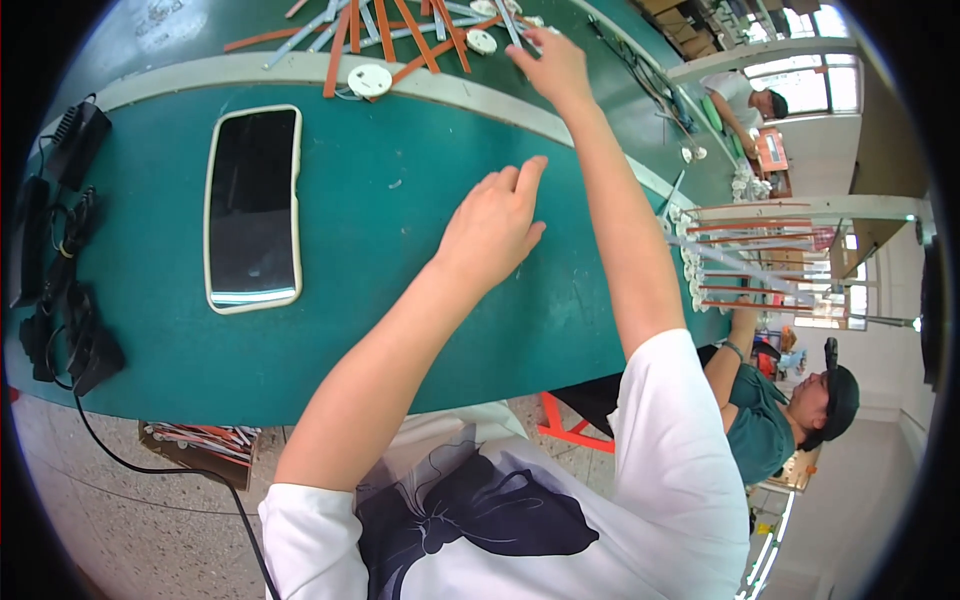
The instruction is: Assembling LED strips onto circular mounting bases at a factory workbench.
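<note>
My left hand (490,228) hovers over the green table, palm down and empty, its index finger stretched out and the other fingers loosely bent. Farther off to the right, my right hand (556,70) reaches across the pale raised edge. Its thumb and fingers are apart beside the end of a grey strip (508,22); whether they touch it is too small to tell. Left of that hand lie a white round disc (482,42) and a heap of brown strips (395,35) mixed with grey ones. Another white disc (370,80) rests on the pale edge.
A phone (253,205) in a pale case lies on the table (370,330). Black adapters and cables (75,240) line the left side. Below stands a box of strips (205,440). At right, a co-worker (775,410) sits by a row of hanging strips (750,260); another person (738,100) is farther back.
</note>
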`<state>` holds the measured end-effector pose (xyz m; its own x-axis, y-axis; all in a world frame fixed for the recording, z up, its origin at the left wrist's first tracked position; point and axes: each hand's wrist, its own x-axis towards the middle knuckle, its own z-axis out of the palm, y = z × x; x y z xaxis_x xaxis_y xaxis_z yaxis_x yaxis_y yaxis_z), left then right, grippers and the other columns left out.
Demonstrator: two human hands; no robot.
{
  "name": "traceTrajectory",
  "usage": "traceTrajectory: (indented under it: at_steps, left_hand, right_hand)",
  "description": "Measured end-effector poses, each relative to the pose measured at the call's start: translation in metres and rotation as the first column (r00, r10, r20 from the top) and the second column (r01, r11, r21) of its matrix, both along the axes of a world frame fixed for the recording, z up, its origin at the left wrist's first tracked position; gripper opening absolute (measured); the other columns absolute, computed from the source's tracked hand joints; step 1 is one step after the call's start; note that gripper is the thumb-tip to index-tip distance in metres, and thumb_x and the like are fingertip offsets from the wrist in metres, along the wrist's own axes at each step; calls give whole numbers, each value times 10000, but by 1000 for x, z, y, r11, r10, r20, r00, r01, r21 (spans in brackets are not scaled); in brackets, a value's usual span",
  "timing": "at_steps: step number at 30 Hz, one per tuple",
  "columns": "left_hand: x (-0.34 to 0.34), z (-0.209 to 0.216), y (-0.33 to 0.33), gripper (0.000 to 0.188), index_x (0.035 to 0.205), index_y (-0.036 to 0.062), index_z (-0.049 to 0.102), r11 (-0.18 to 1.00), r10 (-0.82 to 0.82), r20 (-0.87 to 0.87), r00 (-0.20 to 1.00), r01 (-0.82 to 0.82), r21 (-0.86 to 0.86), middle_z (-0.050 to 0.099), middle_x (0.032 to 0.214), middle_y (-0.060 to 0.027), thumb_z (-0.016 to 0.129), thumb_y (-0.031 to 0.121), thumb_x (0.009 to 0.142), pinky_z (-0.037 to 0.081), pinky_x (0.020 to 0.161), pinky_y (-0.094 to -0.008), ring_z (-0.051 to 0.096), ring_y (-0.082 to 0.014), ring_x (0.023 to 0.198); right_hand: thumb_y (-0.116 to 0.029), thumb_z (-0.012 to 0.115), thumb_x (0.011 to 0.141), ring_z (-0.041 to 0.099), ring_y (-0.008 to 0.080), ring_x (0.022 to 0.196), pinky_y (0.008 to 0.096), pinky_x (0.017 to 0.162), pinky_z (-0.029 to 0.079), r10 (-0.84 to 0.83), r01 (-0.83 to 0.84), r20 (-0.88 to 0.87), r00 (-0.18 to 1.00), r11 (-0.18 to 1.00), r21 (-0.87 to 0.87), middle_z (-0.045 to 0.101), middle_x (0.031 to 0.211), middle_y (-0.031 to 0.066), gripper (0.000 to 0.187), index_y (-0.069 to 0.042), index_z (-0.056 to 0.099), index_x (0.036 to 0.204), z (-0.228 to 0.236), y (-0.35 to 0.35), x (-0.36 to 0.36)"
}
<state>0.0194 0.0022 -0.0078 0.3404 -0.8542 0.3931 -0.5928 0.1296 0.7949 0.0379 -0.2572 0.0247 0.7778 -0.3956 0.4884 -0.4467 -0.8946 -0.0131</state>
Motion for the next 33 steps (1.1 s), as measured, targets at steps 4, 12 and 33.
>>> traceTrajectory:
  at_steps: [4, 12, 33]
  left_hand:
    - [-1, 0, 3, 661, 1329, 58, 393, 1000, 1, -7, 1000, -1, 19, 590, 969, -123, 728, 84, 759, 514, 813, -389, 603, -295, 950]
    - [0, 6, 4, 664, 1309, 3, 400, 1000, -19, -9, 1000, 20, 11, 576, 990, -157, 735, 90, 742, 496, 851, -398, 587, -324, 958]
    - [7, -3, 2, 627, 1325, 86, 437, 999, -41, 20, 999, 41, 25, 594, 887, -85, 734, 95, 772, 512, 726, -352, 599, -234, 794]
  right_hand:
    - [-281, 655, 799, 675, 352, 874, 429, 803, 534, -275, 288, -305, 912, 958, -3, 702, 903, 162, 286, -95, 708, 1010, -4, -30, 18]
    - [-329, 637, 858, 702, 227, 819, 333, 722, 535, -289, 275, -95, 953, 952, -133, 725, 864, 88, 285, -93, 719, 994, 134, -66, -103]
    - [-120, 673, 853, 706, 205, 773, 302, 686, 539, -560, 549, -108, 822, 725, 417, 717, 862, 117, 183, -8, 673, 998, 14, 120, -371]
